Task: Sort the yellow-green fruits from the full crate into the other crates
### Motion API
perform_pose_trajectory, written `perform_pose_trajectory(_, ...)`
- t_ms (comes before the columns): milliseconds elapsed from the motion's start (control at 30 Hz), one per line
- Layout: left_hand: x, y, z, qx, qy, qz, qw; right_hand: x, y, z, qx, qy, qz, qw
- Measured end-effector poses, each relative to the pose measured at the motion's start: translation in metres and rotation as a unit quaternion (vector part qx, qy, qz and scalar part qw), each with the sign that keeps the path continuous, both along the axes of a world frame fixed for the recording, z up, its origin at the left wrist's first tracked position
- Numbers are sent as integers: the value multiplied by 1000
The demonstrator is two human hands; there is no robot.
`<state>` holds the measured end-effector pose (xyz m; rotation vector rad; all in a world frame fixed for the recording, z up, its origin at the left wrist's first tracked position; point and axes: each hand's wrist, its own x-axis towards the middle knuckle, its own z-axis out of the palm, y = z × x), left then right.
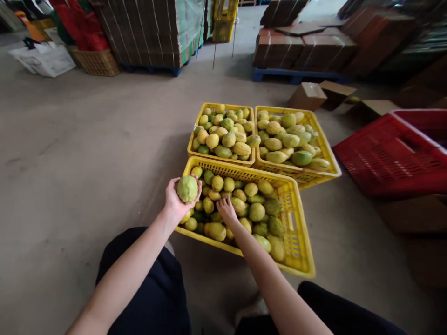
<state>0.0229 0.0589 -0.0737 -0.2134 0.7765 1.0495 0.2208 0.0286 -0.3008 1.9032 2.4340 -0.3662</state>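
Note:
My left hand (174, 200) is wrapped round a green fruit (187, 189), held up over the left edge of the nearest yellow crate (303, 232). That crate holds many green and yellow fruits. Down among them, near the crate's middle, is my right hand (226, 209), its fingers bent over a yellowish fruit (226, 194). Whether the fingers grip that fruit is unclear, since the tips are partly hidden. Fruit also fills a back left yellow crate (221, 159) and a back right yellow crate (330, 165), both touching or close to the near one.
A red crate (387, 158) stands at the right, with cardboard boxes (307, 96) behind the yellow crates. Farther back are stacked cartons on a blue pallet (279, 76), a wrapped stack (150, 32), a white bag (47, 60) and a tan basket (98, 63).

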Motion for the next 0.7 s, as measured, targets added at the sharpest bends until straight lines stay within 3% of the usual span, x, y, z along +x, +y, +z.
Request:
perform_pose_trajectory(367, 8, -17, 6, -3, -6, -23, 1000, 18, -13, -3, 37, 39, 115, 992)
perform_pose_trajectory(467, 9, -17, 6, 8, -6, -4, 1000, 15, -24, 2, 56, 102, 61, 991)
perform_pose_trajectory(567, 12, -15, 6, 30, -12, 9, 999, 14, -33, 27, 73, 237, -65, 967)
perform_pose_trajectory(700, 23, -16, 9, 43, -12, -12, 999, 23, -43, 87, 103, 418, -166, 887)
